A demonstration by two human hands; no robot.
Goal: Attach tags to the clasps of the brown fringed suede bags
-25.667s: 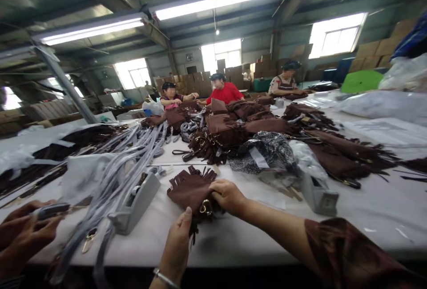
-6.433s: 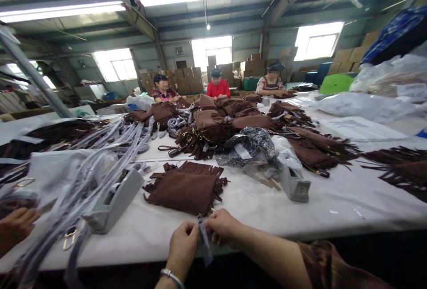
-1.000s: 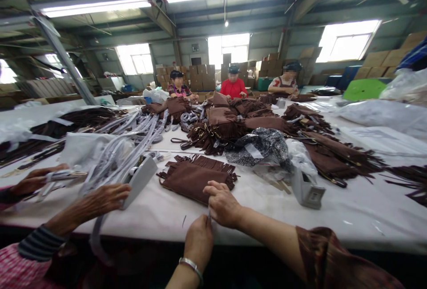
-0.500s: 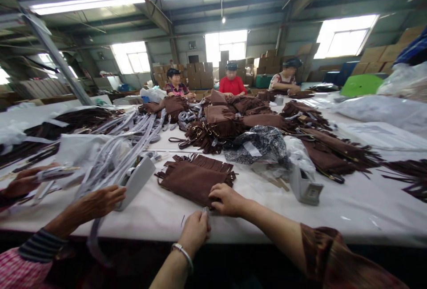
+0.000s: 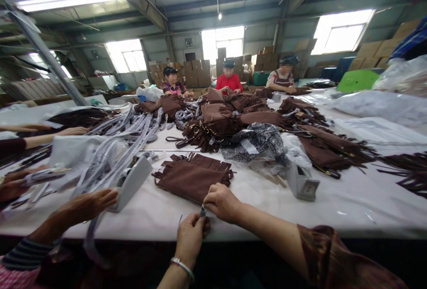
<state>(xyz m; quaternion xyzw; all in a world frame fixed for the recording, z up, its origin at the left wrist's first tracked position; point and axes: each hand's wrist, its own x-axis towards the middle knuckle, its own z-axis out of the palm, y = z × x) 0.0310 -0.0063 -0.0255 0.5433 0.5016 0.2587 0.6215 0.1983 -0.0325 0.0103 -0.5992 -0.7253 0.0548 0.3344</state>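
Observation:
A brown fringed bag point(image 5: 191, 178) lies flat on the white table, its fringe pointing away from me. My right hand point(image 5: 222, 202) is closed at the bag's near right corner, thumb and fingers pinched by a small metal piece there. Just below that corner, my left hand point(image 5: 192, 232), with a bracelet on its wrist, pinches a small grey plastic-wrapped piece point(image 5: 202, 211) that meets the metal piece. The left fingertips partly hide it, so its exact kind does not show. Both hands almost touch.
Left of me, a co-worker's hand point(image 5: 88, 209) is by a grey tape dispenser point(image 5: 133, 182) and plastic-wrapped straps point(image 5: 110, 160). Another grey dispenser point(image 5: 303, 182) stands at right. Brown bags point(image 5: 220, 118) are heaped mid-table beside a patterned plastic bundle point(image 5: 256, 142). Several people sit opposite.
My left hand has risen slightly toward the bag's corner, where the grey piece and metal now show between both hands. At far left, another person's arms have come in over the dark straps.

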